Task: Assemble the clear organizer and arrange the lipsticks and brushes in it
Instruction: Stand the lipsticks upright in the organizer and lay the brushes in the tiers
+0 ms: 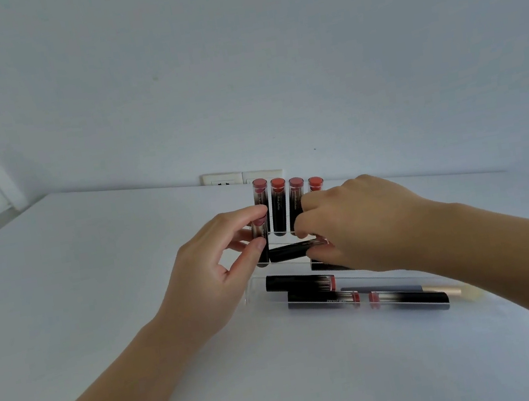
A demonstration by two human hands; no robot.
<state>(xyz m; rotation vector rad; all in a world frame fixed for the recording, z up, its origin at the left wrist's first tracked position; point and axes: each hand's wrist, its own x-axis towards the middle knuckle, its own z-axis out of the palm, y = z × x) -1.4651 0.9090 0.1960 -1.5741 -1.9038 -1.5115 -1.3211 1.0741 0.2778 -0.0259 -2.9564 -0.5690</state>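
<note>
left hand point(218, 270) pinching upright lipstick point(261, 242), right hand point(360, 223) over clear organizer point(253, 288)

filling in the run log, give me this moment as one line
stage: arranging lipsticks | left hand: holds upright lipstick | right hand: on lying lipstick | back row: four upright | brush: lying in front

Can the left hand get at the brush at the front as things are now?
Probably not at once. The left hand is pinching an upright lipstick, and the brush lies far to the right, partly under the right forearm, behind two lying lipsticks.
</note>
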